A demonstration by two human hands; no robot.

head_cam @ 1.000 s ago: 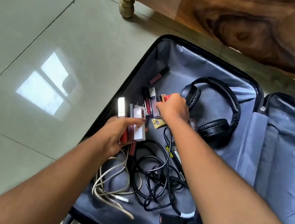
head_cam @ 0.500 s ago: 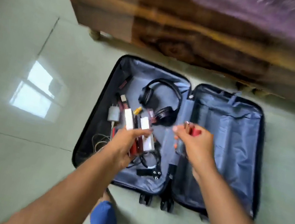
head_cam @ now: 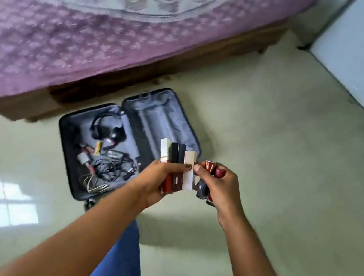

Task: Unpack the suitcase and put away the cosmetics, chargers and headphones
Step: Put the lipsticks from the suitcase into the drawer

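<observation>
Now the left hand (head_cam: 157, 177) has its grip around a fan of boxed cosmetics (head_cam: 178, 161), the right hand (head_cam: 218, 188) clutches red tubes (head_cam: 213, 169), above the open suitcase (head_cam: 126, 142) on the floor (head_cam: 270, 153).

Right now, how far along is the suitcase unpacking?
Partly done. Both hands hold cosmetics: the left hand grips a fan of boxed and tubed lipsticks, the right hand holds a few small tubes. Nothing looks put away yet. Still lying in the open suitcase: the headphones, chargers and tangled cables.
</observation>
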